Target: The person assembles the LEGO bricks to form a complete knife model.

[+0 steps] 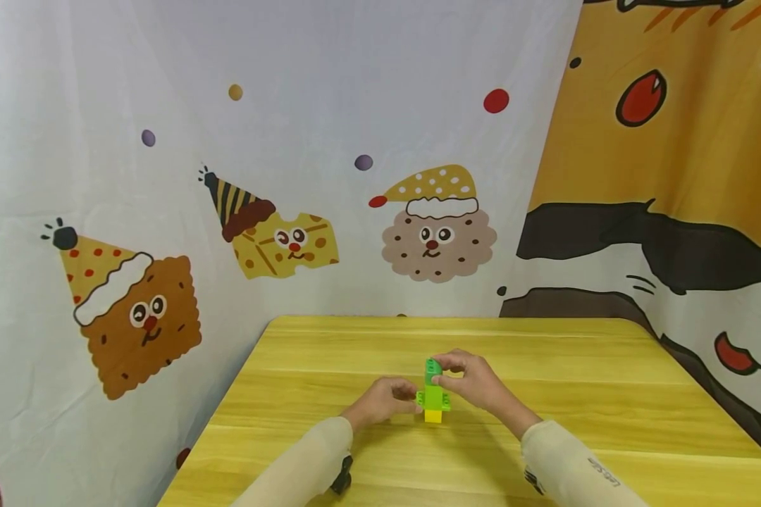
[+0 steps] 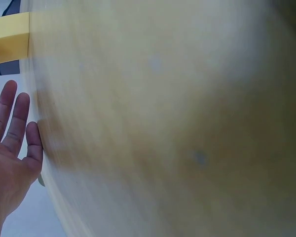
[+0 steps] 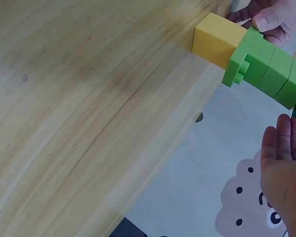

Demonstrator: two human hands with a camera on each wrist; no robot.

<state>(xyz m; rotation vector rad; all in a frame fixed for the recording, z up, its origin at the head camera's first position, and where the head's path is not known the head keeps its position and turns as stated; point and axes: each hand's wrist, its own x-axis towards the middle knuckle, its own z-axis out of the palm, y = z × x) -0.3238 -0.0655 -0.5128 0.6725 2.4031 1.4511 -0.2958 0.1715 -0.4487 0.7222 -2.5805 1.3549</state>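
A small upright tower of toy building blocks stands on the table. Its base is a yellow block (image 3: 218, 40); above it a light green studded plate (image 3: 240, 55) juts out on both sides. Light green blocks (image 1: 434, 398) rise from the plate, topped by a darker green block (image 1: 430, 367). My right hand (image 1: 472, 379) pinches that top block between thumb and fingers. At the tower's left, my left hand (image 1: 385, 400) has its thumb by the plate's edge, seemingly touching it. The left wrist view shows that hand's other fingers extended, loosely spread.
The wooden table (image 1: 330, 345) reaches back to a white cloth (image 1: 304, 105) printed with cartoon biscuits and cheese. A second printed cloth (image 1: 609, 162) hangs at the right. Dark wrist straps show at both sleeves.
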